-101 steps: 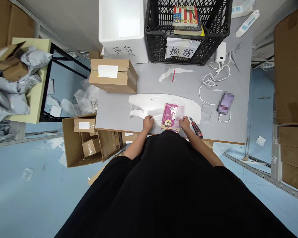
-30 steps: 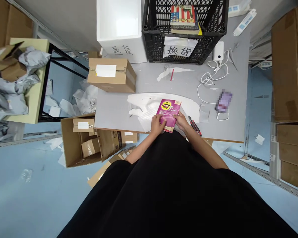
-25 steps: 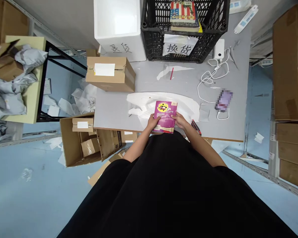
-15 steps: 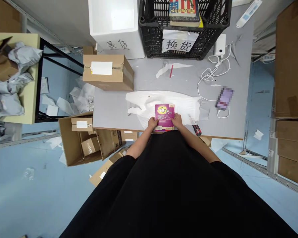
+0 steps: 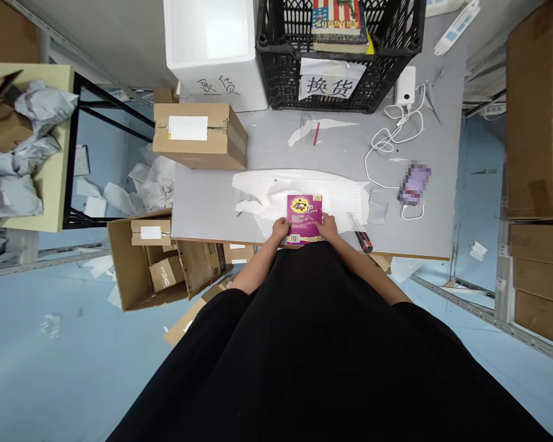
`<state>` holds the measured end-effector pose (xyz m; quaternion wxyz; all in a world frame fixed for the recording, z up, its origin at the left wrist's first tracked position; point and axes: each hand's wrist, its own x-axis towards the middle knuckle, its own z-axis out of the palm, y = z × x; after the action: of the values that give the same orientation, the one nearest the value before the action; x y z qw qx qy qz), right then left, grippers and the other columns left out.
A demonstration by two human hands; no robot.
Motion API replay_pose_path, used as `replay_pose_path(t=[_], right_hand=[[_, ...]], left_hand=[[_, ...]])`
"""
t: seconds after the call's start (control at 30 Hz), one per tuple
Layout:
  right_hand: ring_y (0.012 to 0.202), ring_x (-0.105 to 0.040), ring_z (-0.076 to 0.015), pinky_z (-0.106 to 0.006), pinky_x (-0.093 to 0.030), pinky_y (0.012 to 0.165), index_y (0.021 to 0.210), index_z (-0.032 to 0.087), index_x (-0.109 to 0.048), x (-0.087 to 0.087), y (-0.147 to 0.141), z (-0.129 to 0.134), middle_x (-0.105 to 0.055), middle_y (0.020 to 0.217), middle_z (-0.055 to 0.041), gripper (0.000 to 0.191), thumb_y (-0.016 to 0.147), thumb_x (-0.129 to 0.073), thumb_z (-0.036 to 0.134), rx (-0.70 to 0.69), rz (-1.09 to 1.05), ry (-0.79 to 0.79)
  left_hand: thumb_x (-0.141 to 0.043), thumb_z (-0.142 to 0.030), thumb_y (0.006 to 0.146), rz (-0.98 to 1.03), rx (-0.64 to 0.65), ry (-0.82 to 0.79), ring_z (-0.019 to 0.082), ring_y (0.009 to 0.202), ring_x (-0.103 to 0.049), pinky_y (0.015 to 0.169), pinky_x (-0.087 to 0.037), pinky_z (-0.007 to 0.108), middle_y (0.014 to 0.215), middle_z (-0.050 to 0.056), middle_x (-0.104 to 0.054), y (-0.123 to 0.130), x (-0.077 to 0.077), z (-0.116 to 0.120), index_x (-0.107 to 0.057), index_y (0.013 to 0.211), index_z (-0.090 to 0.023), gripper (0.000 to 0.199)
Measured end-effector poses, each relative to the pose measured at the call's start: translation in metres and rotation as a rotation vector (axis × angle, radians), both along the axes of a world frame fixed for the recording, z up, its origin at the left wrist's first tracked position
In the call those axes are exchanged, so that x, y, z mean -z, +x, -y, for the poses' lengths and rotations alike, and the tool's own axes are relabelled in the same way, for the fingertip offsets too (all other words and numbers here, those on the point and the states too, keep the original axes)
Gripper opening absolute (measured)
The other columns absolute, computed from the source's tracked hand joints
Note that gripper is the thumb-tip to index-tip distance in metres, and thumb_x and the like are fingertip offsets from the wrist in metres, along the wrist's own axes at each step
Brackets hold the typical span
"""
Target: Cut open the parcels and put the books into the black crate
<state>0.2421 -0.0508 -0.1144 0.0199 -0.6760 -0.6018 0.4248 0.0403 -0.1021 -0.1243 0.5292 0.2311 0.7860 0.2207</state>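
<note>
A magenta paperback book (image 5: 304, 215) lies square on a white plastic sheet (image 5: 262, 193), with its barcode edge toward me. My left hand (image 5: 281, 229) grips its lower left side. My right hand (image 5: 327, 228) grips its lower right side. Just right of my right hand, a red and black utility knife (image 5: 364, 242) rests at the front edge of the grey table (image 5: 267, 147).
A black crate (image 5: 281, 80) holds books, and a white foam box (image 5: 214, 55) stands beside it. A taped carton (image 5: 198, 136) sits on the table. At right are a power bank (image 5: 405, 86), white cable (image 5: 387, 142) and blurred phone (image 5: 413, 183).
The book has been turned over and rotated, from tilted with its cartoon side up to square with its barcode side toward me. Both hands have moved from the table onto its lower edges.
</note>
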Motion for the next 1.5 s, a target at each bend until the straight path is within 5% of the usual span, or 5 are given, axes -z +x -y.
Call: replay_pose_path(t=[0.33, 0.6, 0.8, 1.03, 1.5], right_hand=[[0.128, -0.054, -0.0314, -0.045, -0.043, 0.109, 0.133, 0.018, -0.055, -0.041, -0.042, 0.012, -0.058, 0.135, -0.0167, 0.056, 0.087, -0.063, 0.049, 0.100, -0.207, 0.008], [0.094, -0.068, -0.0249, -0.041, -0.056, 0.087, 0.103, 0.022, -0.061, -0.061, -0.015, -0.014, -0.072, 0.101, -0.0065, 0.026, 0.083, -0.060, 0.039, 0.425, -0.479, -0.097], [0.078, -0.069, -0.0193, -0.036, -0.060, 0.076, 0.104, 0.023, -0.060, -0.056, 0.005, -0.015, -0.073, 0.092, -0.0028, 0.027, 0.079, -0.067, 0.029, 0.570, -0.821, -0.296], [0.080, -0.071, -0.0197, -0.035, -0.060, 0.074, 0.108, 0.020, -0.063, -0.026, 0.015, -0.006, -0.075, 0.097, -0.0071, 0.024, 0.084, -0.058, 0.023, 0.545, -0.489, -0.341], [0.091, -0.070, -0.0208, -0.035, -0.057, 0.085, 0.109, 0.020, -0.068, -0.016, 0.019, -0.007, -0.075, 0.099, -0.0053, 0.031, 0.079, -0.060, 0.022, 0.463, -0.351, -0.239]], left_hand=[[-0.064, -0.032, 0.083, 0.233, -0.022, 0.291, 0.015, 0.067, -0.066, 0.069, -0.052, 0.027, 0.070, -0.004, -0.067, 0.024, -0.046, 0.005, -0.054, 0.086, -0.023, 0.015], [-0.058, -0.023, 0.089, 0.198, 0.288, 0.541, 0.021, 0.106, -0.068, 0.095, -0.052, 0.034, 0.113, 0.006, -0.074, 0.051, -0.076, -0.003, -0.070, 0.111, -0.022, 0.025], [-0.070, -0.033, 0.084, -0.201, 0.149, 0.316, 0.027, 0.119, -0.062, 0.099, -0.049, 0.038, 0.131, 0.017, -0.062, 0.019, -0.052, -0.008, -0.060, 0.128, -0.014, 0.049], [-0.071, -0.023, 0.082, -0.045, 0.209, 0.035, 0.020, 0.096, -0.070, 0.086, -0.050, 0.029, 0.107, 0.009, -0.074, 0.012, -0.016, 0.000, -0.067, 0.112, -0.015, 0.032], [-0.074, -0.020, 0.075, -0.016, 0.097, -0.016, 0.018, 0.085, -0.070, 0.082, -0.052, 0.029, 0.089, 0.004, -0.074, 0.021, -0.007, -0.001, -0.066, 0.098, -0.018, 0.024]])
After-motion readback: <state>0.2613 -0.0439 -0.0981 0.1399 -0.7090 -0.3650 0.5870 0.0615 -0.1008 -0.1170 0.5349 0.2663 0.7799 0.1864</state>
